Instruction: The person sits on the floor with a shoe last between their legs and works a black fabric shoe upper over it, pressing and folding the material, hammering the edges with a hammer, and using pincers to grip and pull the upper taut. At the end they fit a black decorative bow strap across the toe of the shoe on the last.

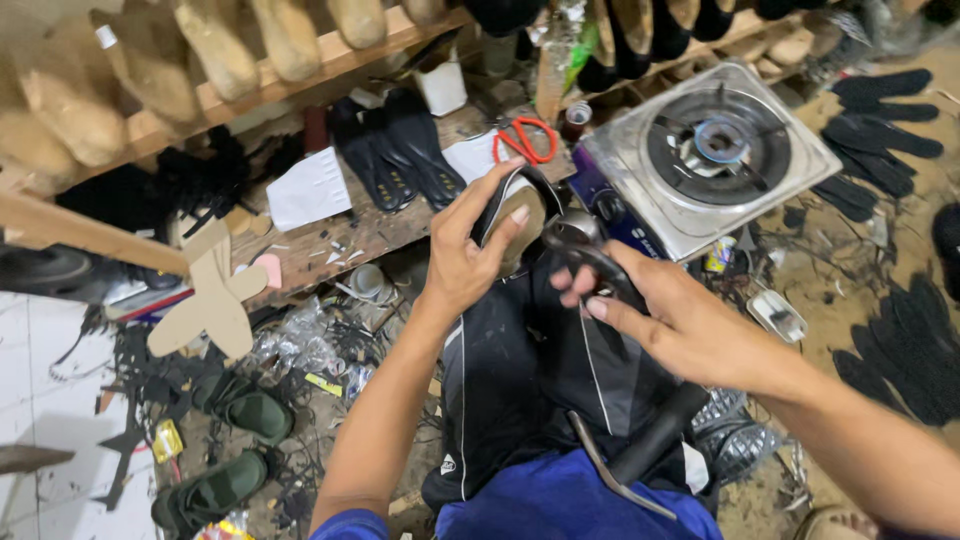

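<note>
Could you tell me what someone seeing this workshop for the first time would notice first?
At the centre, the left hand grips a shoe on a last while the right hand holds dark pincers against it. Just behind, to the right, a single-burner gas stove sits tilted, with red-handled scissors beside it. Wooden shoe lasts line the rack along the top left.

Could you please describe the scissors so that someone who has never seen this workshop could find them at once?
Start at the silver single-burner gas stove in the upper right. Just left of it, on the wooden bench above the left hand, lie the scissors. Their bright red loop handles stand out among the black soles and white paper.
</note>
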Demonstrator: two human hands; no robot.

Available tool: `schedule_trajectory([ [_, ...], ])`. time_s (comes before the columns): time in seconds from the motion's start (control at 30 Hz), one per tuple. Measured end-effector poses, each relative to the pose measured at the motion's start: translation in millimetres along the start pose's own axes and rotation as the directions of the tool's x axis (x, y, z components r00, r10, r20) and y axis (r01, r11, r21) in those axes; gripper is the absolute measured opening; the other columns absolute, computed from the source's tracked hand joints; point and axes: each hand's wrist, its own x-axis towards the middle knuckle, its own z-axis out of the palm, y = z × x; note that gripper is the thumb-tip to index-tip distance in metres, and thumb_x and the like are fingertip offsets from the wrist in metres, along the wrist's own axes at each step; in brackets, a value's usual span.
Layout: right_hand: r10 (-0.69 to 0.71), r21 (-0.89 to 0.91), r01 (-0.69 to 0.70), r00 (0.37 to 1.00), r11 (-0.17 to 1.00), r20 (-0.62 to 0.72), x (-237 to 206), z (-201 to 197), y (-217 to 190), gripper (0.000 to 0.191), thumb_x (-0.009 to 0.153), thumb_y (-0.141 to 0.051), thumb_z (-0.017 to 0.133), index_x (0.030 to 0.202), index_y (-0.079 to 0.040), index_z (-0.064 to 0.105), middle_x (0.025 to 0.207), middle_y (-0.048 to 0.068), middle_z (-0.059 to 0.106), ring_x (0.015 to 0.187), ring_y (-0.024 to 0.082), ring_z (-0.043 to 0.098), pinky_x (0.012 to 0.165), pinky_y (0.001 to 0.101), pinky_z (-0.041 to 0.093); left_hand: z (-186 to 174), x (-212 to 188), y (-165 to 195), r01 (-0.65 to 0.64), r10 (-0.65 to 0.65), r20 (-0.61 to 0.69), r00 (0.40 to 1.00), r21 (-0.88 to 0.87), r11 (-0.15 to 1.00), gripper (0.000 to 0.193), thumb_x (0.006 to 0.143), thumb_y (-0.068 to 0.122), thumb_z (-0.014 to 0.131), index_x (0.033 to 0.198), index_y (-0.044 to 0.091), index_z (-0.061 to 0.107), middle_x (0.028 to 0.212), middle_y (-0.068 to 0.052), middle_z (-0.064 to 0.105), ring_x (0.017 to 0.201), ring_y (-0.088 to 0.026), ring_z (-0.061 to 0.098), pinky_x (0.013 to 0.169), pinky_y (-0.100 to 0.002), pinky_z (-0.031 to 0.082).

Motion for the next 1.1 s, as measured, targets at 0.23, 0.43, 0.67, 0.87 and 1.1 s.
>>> schedule_trajectory([
  [0.23, 0.168, -0.103, -0.163, 0.985, 0.981, 0.04, 16, -19, -30, 0.025, 0.094, -0.017, 0.062, 0.115, -0.004, 0.063, 0.101, 0.006, 0.076, 0.099, 0.015, 0.07, 0.089, 0.0307, 0.054, 16, -4, 10, -0.148, 0.144, 0.083, 0.986, 0.048, 0.988, 0.049, 0.093, -0.003, 0.071, 0.139, 0.002, 0.057, 0.134, -0.017, 0.067, 0.123, -0.033, 0.067, 0.108, -0.038, 0.051],
  [0.43, 0.38, -0.098, -0.369, 0.915, 0.924, 0.136, 7, -40, -41, 0.035, 0.09, -0.027, 0.065, 0.119, -0.008, 0.07, 0.101, 0.004, 0.077, 0.095, 0.013, 0.065, 0.086, 0.0318, 0.052, 27, -9, 22, -0.177, 0.171, 0.127, 0.977, 0.032, 0.984, 0.049, 0.092, -0.005, 0.072, 0.138, 0.002, 0.058, 0.131, -0.017, 0.067, 0.124, -0.035, 0.067, 0.107, -0.039, 0.052],
  [0.67, 0.736, -0.372, -0.683, 0.677, 0.628, 0.001, 11, -33, -77, 0.033, 0.104, -0.03, 0.057, 0.13, -0.015, 0.046, 0.09, 0.015, 0.066, 0.08, 0.033, 0.074, 0.077, 0.0437, 0.06, 29, -10, 22, -0.174, 0.173, 0.122, 0.977, 0.001, 0.985, 0.047, 0.092, -0.005, 0.072, 0.136, 0.003, 0.059, 0.131, -0.016, 0.068, 0.124, -0.033, 0.069, 0.108, -0.037, 0.053],
  [0.87, -0.107, -0.431, -0.006, 0.965, 0.902, -0.238, 22, 15, -21, 0.025, 0.101, -0.021, 0.058, 0.11, 0.001, 0.049, 0.088, 0.02, 0.066, 0.085, 0.042, 0.065, 0.073, 0.0466, 0.051, 18, -1, 11, -0.1, 0.1, 0.037, 0.994, -0.002, 0.995, 0.052, 0.09, -0.007, 0.07, 0.14, 0.003, 0.06, 0.135, -0.014, 0.07, 0.127, -0.029, 0.069, 0.111, -0.036, 0.05],
  [1.1, -0.282, -0.313, 0.138, 0.831, 0.94, -0.48, 65, 72, 11, 0.022, 0.102, -0.009, 0.057, 0.118, 0.003, 0.046, 0.096, 0.025, 0.065, 0.088, 0.045, 0.066, 0.076, 0.0471, 0.051, 4, 1, 0, -0.01, 0.008, -0.034, 0.999, -0.061, 0.998, 0.048, 0.092, -0.009, 0.063, 0.138, 0.003, 0.061, 0.138, -0.014, 0.069, 0.132, -0.026, 0.068, 0.115, -0.033, 0.05],
])
